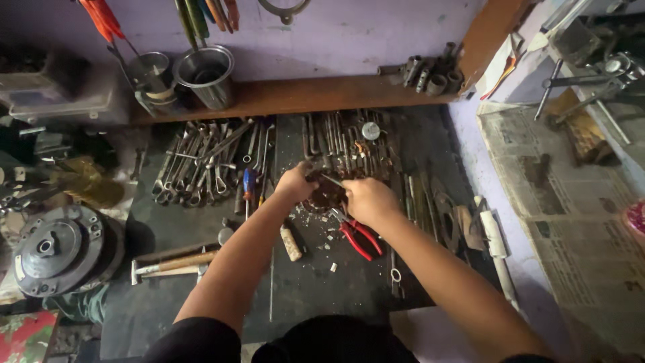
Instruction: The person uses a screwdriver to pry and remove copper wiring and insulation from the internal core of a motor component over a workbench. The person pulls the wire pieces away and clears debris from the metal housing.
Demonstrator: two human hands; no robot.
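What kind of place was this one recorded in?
Most likely a small mechanic's or repair workshop: rows of spanners on a dark bench, red pliers and hammers beside the hands, and a heavy round metal part at left.

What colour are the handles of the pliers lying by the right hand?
Red, on the pliers, seen in the head view.

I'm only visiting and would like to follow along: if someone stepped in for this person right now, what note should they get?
Left hand: closed around a small dark round rusty part, steadying it above the black work mat.
Right hand: gripping a thin metal tool whose tip is at the part.
Red-handled pliers lie on the mat just below the right hand; a pile of steel spanners sits to the left, wooden-handled hammers lower left.
Done: pale chips lie scattered under the part.
Left: the part is in hand, not set down; how far along cannot be judged.
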